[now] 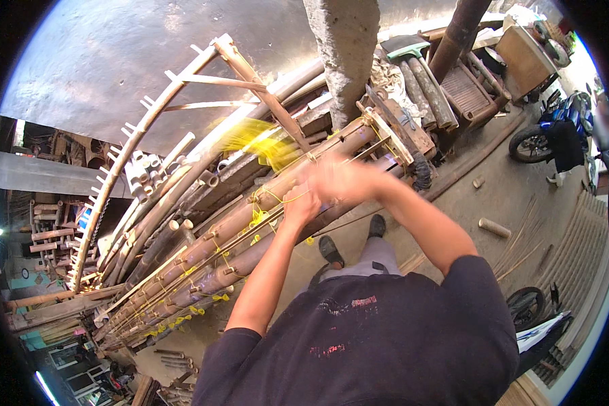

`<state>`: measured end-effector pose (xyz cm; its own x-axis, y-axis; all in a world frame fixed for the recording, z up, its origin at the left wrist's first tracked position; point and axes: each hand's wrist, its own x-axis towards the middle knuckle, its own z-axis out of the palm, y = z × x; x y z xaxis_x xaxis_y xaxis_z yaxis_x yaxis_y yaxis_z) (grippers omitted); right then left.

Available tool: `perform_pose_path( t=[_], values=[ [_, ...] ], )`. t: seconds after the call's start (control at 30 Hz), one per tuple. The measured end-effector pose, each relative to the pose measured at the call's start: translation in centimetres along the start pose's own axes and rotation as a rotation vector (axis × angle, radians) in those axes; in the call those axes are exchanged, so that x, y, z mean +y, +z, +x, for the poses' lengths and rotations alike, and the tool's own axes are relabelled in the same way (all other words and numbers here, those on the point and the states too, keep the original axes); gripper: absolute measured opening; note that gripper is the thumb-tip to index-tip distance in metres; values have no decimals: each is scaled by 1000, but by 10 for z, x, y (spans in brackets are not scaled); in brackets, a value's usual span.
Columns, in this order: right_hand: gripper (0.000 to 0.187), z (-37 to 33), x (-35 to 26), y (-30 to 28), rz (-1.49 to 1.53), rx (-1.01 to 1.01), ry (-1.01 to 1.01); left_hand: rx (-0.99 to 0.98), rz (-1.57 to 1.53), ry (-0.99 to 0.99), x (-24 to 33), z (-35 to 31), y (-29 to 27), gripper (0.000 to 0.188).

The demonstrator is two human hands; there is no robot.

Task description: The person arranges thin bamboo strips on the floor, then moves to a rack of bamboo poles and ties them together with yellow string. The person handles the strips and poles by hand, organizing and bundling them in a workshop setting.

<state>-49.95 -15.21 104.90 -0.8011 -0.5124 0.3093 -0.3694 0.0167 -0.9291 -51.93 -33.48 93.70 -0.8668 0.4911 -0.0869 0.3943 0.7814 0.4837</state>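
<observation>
Bamboo pole [237,222], one – brown, jointed, long axis from left to far right, beside a second, darker pole on its near side; located at the hands.
Yellow string [258,217], knotted bits – bright, thin, tied on the pole, just left of the left hand [303,203], the nearer one.
Loose yellow strands [260,141]: blurred, beyond the hands.
Left fingers: bent inward, grip unclear. Right hand [342,179]: blurred; finger state cannot be told.

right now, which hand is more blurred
The right hand: it smears into a haze, while the left hand, near the yellow twine, has a clearer outline.
</observation>
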Motion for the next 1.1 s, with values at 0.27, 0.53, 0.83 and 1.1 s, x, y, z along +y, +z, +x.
perform_pose_path(
  t=[0.27,0.53,0.83,1.1],
  values=[
    [41,-129,80,106,-283,43,525,254,-557,291,36,50,-15,23],
    [42,-119,47,101,-404,-9,538,62,-23,-77,-46,173,27,38],
    [23,-144,25,52,-697,723,109,209,-185,-23,-24,62,-51,32],
    [65,-212,52,-69,-1119,583,995,-287,-15,-138,-11,-69,-112,35]
  ],
)
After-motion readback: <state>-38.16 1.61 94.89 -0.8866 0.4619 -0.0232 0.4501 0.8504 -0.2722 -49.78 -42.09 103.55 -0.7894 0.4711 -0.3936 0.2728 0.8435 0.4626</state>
